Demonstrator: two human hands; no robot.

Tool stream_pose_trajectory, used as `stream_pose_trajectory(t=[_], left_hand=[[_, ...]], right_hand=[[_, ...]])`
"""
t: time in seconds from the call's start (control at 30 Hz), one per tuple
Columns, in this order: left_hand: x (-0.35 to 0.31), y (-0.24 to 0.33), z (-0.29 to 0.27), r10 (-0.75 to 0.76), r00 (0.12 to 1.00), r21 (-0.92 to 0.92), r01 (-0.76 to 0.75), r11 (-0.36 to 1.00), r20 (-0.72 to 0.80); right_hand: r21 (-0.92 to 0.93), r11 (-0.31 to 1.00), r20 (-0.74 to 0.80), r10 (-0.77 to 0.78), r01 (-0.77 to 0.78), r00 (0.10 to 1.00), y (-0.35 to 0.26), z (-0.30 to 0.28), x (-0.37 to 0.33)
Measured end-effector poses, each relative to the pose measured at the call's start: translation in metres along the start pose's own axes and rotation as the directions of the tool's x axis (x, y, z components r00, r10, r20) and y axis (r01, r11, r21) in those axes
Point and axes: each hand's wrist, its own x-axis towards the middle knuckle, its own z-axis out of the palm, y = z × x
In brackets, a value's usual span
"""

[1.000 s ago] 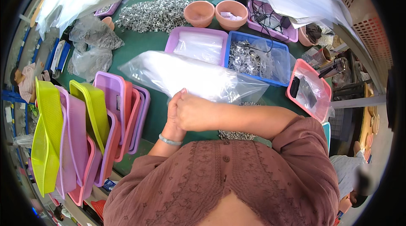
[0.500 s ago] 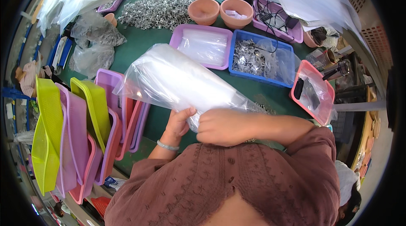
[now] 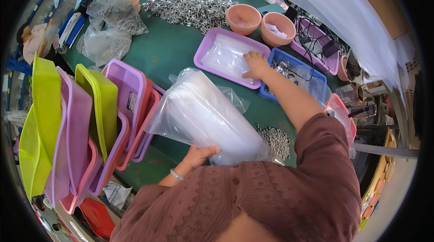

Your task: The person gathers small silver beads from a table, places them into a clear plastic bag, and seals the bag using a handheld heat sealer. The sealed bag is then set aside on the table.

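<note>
My left hand (image 3: 199,156) grips the lower end of a thick bundle of clear plastic bags (image 3: 205,113), held tilted above the green table close to my chest. My right hand (image 3: 256,64) is stretched forward, fingers resting on the clear bags that lie in a purple tray (image 3: 204,68). Right of that tray stands a blue tray (image 3: 296,61) with small metal parts in it. A small heap of metal parts (image 3: 276,140) lies on the table under my right arm.
Stacked purple, pink and yellow-green trays (image 3: 90,120) lean at my left. A large pile of metal parts (image 3: 192,4) and two pink bowls (image 3: 262,20) sit at the far side. Crumpled plastic bags (image 3: 108,29) lie far left; a pink tray (image 3: 341,115) is at right.
My hands were together on the bag bundle near my chest. The bundle has since been lifted and tilted, and my right hand has let go and reached forward to the purple tray.
</note>
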Motion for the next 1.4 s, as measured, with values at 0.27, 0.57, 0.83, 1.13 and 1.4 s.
stream_pose_trajectory(t=[0.27,0.57,0.83,1.13,1.4], left_hand=[[0.009,0.004,-0.008,-0.029,1.000,0.134,0.029,0.991,-0.005],[0.015,0.003,-0.010,-0.045,0.999,0.127,0.044,0.991,0.006],[0.016,0.006,-0.008,-0.078,0.997,0.069,0.079,0.994,-0.023],[0.015,0.008,-0.002,-0.081,0.996,0.019,0.081,0.997,-0.029],[0.018,0.005,-0.006,-0.078,0.997,0.082,0.080,0.993,-0.024]], right_hand=[[0.028,0.996,-0.282,0.091,-0.087,0.955,0.005,0.018,0.048],[0.066,0.958,0.111,0.269,-0.278,0.957,-0.006,0.011,0.067],[0.098,0.956,0.149,0.259,-0.275,0.954,-0.009,0.019,0.067],[0.163,0.933,0.173,0.293,-0.321,0.940,-0.005,0.024,0.073],[0.051,0.940,0.223,0.317,-0.336,0.922,-0.012,0.019,0.072]])
